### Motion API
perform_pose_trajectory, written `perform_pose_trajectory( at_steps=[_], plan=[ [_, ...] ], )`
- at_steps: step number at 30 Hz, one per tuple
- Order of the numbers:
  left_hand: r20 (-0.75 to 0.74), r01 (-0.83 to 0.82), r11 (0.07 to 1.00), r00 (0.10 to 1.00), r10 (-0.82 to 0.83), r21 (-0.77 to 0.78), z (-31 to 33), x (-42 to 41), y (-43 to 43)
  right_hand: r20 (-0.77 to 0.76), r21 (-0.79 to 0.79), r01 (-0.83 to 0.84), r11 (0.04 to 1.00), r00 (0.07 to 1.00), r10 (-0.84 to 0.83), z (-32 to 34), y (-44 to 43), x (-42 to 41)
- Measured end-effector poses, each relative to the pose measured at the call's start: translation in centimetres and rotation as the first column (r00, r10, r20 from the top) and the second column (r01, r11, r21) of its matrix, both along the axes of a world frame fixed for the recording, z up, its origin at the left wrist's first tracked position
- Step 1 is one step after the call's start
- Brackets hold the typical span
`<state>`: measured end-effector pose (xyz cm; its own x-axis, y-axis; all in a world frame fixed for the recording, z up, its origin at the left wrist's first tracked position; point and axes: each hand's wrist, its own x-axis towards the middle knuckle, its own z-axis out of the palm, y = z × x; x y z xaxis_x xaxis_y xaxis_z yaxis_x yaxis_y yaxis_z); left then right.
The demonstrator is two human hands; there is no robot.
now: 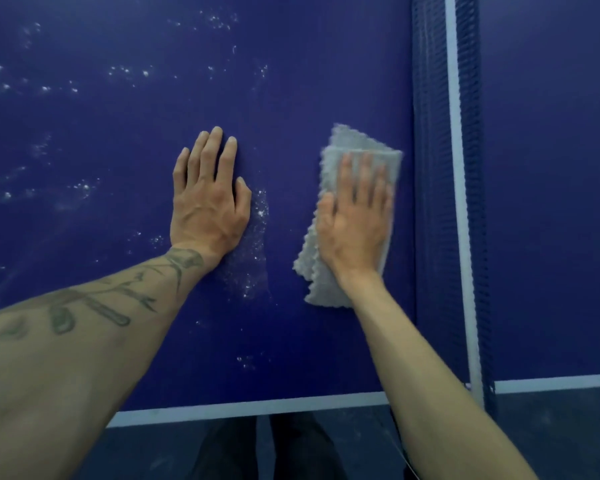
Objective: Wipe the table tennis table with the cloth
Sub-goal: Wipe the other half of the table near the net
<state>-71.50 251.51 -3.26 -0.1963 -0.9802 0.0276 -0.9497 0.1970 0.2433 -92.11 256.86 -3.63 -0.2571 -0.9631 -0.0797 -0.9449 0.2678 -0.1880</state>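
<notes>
The blue table tennis table (118, 140) fills the view, speckled with white dust and droplets on its left half. A folded grey cloth (354, 147) lies flat on the table just left of the net. My right hand (355, 220) presses on the cloth with straight fingers; it looks slightly blurred. My left hand (207, 202) rests flat on the bare table, fingers straight, a hand's width left of the cloth. A patch of white specks (257, 244) lies between the two hands.
The net (445, 168) with its white top band runs from near to far on the right, with more blue table beyond it. The table's white edge line (250, 408) is at the bottom. Below it are dark floor and my legs (274, 452).
</notes>
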Motion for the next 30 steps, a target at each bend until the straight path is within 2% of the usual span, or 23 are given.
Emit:
perform_pose_trajectory(
  at_steps=[3,5,6,9,12,14,16,18,19,21,23,26,28,30],
  plan=[
    [0.001,0.005,1.000,1.000,-0.005,0.009,0.4,0.0,0.1,0.036,-0.012,-0.321,0.947,0.946,0.321,-0.2,3.9,2.8],
    [-0.018,-0.007,1.000,1.000,0.007,0.005,0.9,0.1,0.9,0.002,-0.002,-0.424,0.905,0.905,0.424,-0.2,6.9,0.7],
    [-0.031,-0.021,1.000,0.999,0.021,0.000,1.3,0.4,1.8,-0.006,0.012,-0.397,0.918,0.918,0.397,-0.2,7.7,-1.1],
    [-0.042,-0.060,0.998,0.997,0.059,-0.016,2.2,1.3,6.0,0.024,0.087,-0.127,0.988,0.992,0.126,0.8,7.9,-5.1],
    [0.003,-0.029,1.000,1.000,0.029,0.008,2.2,2.0,10.8,0.003,0.063,0.015,0.998,1.000,-0.015,1.2,5.5,-4.1],
    [0.026,-0.022,0.999,0.999,0.021,0.030,1.4,2.4,12.9,0.014,0.042,-0.034,0.999,0.999,0.033,0.9,4.7,-1.2],
    [0.043,-0.020,0.999,0.999,0.018,0.034,0.7,2.5,13.8,0.065,0.015,-0.215,0.976,0.975,0.214,0.5,6.4,1.7],
    [0.052,-0.018,1.000,0.999,0.017,0.014,0.0,2.7,14.0,0.058,-0.009,-0.417,0.909,0.907,0.417,0.1,10.0,2.3],
    [0.046,-0.021,1.000,0.999,0.020,0.006,-0.2,2.7,13.9,0.037,-0.013,-0.455,0.890,0.890,0.455,-0.1,11.5,1.3],
    [0.028,-0.031,1.000,0.999,0.031,-0.004,-0.4,2.9,13.9,0.013,-0.002,-0.372,0.928,0.928,0.372,-0.3,13.0,-1.8],
    [0.013,-0.043,0.999,0.999,0.044,-0.019,-0.6,2.9,14.0,0.006,0.039,-0.182,0.983,0.983,0.182,-0.1,12.8,-4.4],
    [0.009,-0.050,0.998,0.999,0.050,-0.033,-0.5,2.9,14.0,-0.004,0.043,-0.011,0.999,1.000,0.011,0.2,10.5,-4.3],
    [0.007,-0.051,0.998,0.999,0.052,-0.033,-0.4,2.8,14.0,-0.013,0.015,-0.018,1.000,1.000,0.018,0.0,9.0,-1.8],
    [0.004,-0.052,0.998,0.999,0.052,-0.027,-0.3,2.8,13.9,0.024,-0.002,-0.126,0.992,0.992,0.126,-0.3,9.2,1.4]
  ],
)
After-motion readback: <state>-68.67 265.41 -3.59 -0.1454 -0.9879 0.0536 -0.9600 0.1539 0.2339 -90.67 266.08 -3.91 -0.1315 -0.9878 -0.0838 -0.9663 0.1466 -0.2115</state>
